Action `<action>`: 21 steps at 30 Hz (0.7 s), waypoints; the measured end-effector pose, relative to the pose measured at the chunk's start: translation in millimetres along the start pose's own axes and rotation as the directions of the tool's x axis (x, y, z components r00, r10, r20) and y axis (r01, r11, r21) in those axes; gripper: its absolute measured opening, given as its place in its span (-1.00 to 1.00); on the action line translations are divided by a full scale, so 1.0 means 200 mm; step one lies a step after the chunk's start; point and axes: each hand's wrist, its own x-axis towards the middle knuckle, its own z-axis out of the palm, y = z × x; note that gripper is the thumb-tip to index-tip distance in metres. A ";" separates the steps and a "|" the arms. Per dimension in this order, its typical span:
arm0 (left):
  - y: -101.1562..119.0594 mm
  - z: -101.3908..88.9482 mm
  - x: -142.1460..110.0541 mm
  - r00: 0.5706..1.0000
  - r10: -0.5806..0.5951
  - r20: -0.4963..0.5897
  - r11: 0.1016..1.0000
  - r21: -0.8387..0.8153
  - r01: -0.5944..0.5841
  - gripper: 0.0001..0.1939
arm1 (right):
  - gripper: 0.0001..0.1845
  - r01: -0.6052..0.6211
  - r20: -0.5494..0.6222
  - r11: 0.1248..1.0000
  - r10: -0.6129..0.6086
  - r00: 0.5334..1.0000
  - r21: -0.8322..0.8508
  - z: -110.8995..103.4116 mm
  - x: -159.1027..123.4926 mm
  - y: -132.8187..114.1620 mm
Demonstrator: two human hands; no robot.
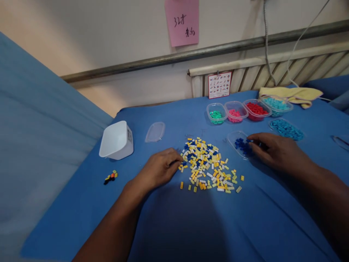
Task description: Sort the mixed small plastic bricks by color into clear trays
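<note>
A loose pile of small toy building bricks (215, 176), yellow, white and dark blue, is spread over the blue cloth. My left hand (159, 167) rests at the pile's left edge, thumb and fingers closed; whatever is between them is hidden. To the right of the pile, a clear shallow plastic lid (233, 135) carries a heap of dark blue bricks (242, 145). Over that heap is my right hand (278, 151), its thumb and forefinger pinched on a dark blue brick (249, 141).
Behind stand clear tubs of green bricks (216, 115), pink bricks (235, 115), red bricks (256, 108) and turquoise bricks (276, 103). Blue bricks (286, 129) lie at right. A white box (116, 142), a clear lid (156, 131) and several mixed bricks (111, 177) are at left.
</note>
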 end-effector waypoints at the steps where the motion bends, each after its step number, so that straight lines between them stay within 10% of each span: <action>1: 0.01 0.01 0.00 0.999 0.016 0.031 0.999 0.028 -0.017 -0.79 | -0.56 -0.003 0.021 1.000 0.003 1.000 -0.006 0.00 0.00 0.00; 21: 0.07 0.03 0.01 0.988 0.076 0.137 0.966 0.234 -0.107 -0.83 | -0.71 0.276 -0.117 0.958 -0.266 0.957 0.084 -0.02 -0.01 -0.10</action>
